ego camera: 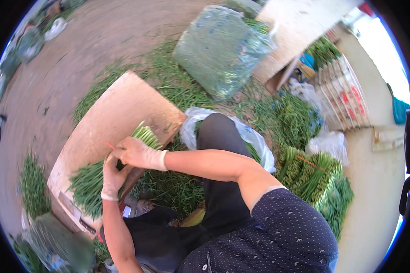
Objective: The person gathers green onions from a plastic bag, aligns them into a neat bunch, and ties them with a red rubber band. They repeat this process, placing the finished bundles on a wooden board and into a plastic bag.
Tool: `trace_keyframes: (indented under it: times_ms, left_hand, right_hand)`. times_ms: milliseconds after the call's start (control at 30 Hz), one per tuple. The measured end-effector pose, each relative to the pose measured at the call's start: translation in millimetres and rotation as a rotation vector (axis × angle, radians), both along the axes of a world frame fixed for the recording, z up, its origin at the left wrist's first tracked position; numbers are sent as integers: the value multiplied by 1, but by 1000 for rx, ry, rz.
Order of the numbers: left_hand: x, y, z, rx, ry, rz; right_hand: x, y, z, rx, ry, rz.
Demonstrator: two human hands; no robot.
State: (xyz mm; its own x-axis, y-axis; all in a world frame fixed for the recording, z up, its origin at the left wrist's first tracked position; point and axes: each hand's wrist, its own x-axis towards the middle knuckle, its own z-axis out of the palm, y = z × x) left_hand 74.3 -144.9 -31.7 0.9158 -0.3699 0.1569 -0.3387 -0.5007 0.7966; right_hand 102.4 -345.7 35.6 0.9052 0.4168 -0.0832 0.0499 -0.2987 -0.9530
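A bundle of long green vegetable stalks (89, 186) lies across a pale board (106, 112), its cut white-green ends pointing up and right. My left hand (113, 179), in a thin pale glove, grips the bundle around its middle. Close against it, my gloved right hand (131, 152) lies over the stalks near the cut ends, its fingertips pinching a red tie (110, 146) that sticks out to the left. The underside of the bundle is hidden by my hands. At the lower edge of the board rests a knife (78, 216) with a dark handle.
Tied bundles (314, 174) are stacked at my right. Loose green leaves (177, 92) litter the floor around the board. A large wrapped plastic bag of greens (218, 51) stands ahead, with a white plastic crate (341, 92) at the right. An open plastic bag (263, 150) lies by my knee.
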Motion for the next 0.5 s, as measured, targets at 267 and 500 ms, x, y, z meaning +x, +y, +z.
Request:
trace_keyframes:
  times_ms: [267,500]
  left_hand:
    - [10,6,-33,430,-322,56]
    - [-7,-5,-24,428,-434,52]
  right_hand:
    - [-72,19,-2,-367,-721,206]
    - [-109,17,-13,-326,-537,97]
